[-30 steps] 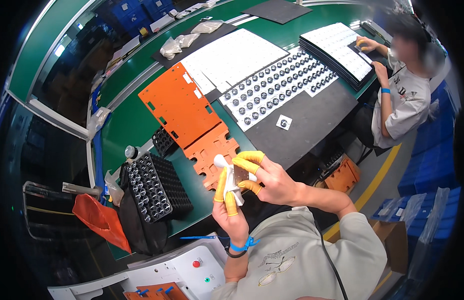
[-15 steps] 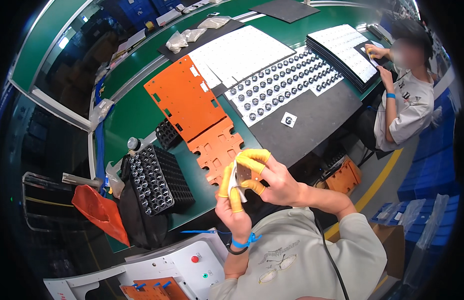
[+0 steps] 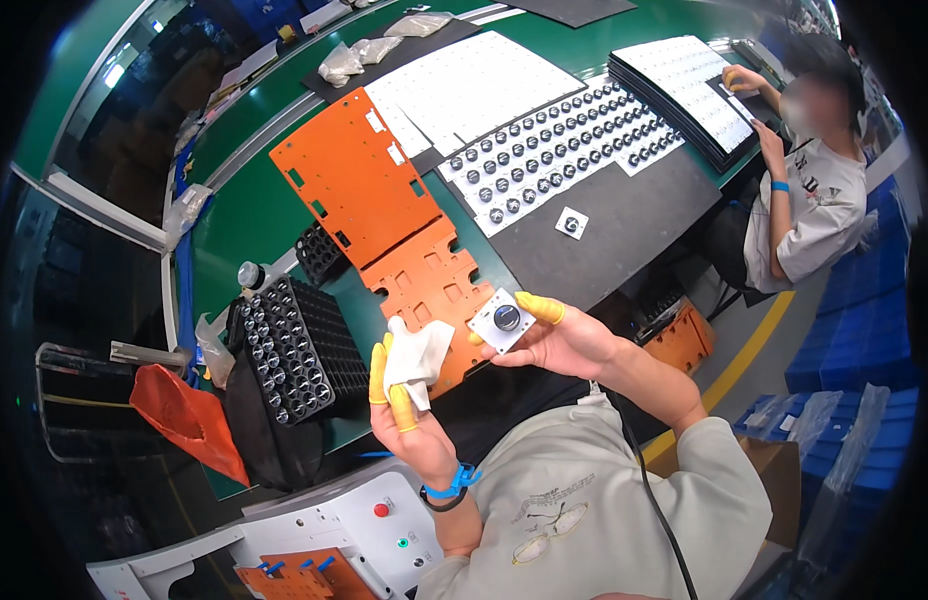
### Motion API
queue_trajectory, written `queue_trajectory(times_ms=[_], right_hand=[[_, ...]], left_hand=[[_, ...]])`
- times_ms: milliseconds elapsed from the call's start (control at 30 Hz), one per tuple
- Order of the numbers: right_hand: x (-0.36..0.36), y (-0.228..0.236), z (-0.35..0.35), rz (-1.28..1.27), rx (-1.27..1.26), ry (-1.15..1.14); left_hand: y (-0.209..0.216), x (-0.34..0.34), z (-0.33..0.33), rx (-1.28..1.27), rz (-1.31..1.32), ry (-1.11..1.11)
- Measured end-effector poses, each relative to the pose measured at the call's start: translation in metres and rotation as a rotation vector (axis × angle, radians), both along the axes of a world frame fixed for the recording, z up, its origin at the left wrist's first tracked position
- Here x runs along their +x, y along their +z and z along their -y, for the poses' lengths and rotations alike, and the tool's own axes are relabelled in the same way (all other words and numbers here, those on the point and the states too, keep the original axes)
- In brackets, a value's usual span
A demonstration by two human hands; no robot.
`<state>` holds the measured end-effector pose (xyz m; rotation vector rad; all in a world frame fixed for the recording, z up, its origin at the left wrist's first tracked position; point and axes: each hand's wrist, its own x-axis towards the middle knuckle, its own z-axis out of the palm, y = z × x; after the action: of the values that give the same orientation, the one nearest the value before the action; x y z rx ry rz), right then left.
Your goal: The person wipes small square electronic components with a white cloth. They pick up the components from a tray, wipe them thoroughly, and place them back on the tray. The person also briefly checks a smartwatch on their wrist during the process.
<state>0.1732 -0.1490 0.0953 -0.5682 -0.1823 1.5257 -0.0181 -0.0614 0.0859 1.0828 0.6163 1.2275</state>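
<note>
Wiping is the step I judge to be in hand: my right hand (image 3: 559, 345) pinches a small white square plate with a dark round lens (image 3: 502, 320) by its edge, yellow finger cots on thumb and forefinger, holding it up above the near edge of the counter (image 3: 264, 215), while my left hand (image 3: 409, 420), at about eight o'clock from the plate, is closed around a folded white cloth (image 3: 416, 358) with its cotted fingers. The two are near but apart, the lens face turned up toward me. The next move, I think, calls for bringing cloth and lens together with light, even pressure, keeping my fingers off the glass. At ten o'clock from my left hand stands a black tray of round cells (image 3: 299, 345); at twelve lies an orange cut-out panel (image 3: 384, 210). Toward two o'clock another person (image 3: 809, 200) works over white sheets.
</note>
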Motion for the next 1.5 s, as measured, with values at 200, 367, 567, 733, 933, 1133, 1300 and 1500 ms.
queue_trajectory(times_ms=[200,367,567,733,933,1133,1300,1500], right_hand=[[-0.001,-0.009,0.004,-0.302,0.130,0.160],[-0.005,-0.008,0.009,-0.161,0.196,0.160],[-0.005,0.000,0.010,0.010,0.299,0.156],[-0.007,0.008,0.010,0.034,0.303,0.162],[-0.007,0.005,0.008,0.035,0.327,0.177],[-0.010,0.011,0.008,0.074,0.207,0.133],[-0.009,0.003,0.008,-0.051,0.303,0.147],[-0.013,0.006,0.007,-0.337,0.141,0.124]], left_hand=[[0.003,-0.001,0.002,-0.042,-0.015,-0.019],[0.007,0.001,0.003,-0.048,-0.005,-0.040],[-0.001,-0.003,0.004,-0.025,-0.044,-0.041],[0.004,0.002,0.010,-0.004,-0.025,-0.073],[0.003,-0.001,0.011,-0.030,0.013,-0.114],[0.004,0.001,0.011,-0.032,0.006,-0.110],[0.001,0.001,0.011,-0.026,0.010,-0.119],[-0.004,-0.001,0.012,-0.054,-0.002,-0.112]])
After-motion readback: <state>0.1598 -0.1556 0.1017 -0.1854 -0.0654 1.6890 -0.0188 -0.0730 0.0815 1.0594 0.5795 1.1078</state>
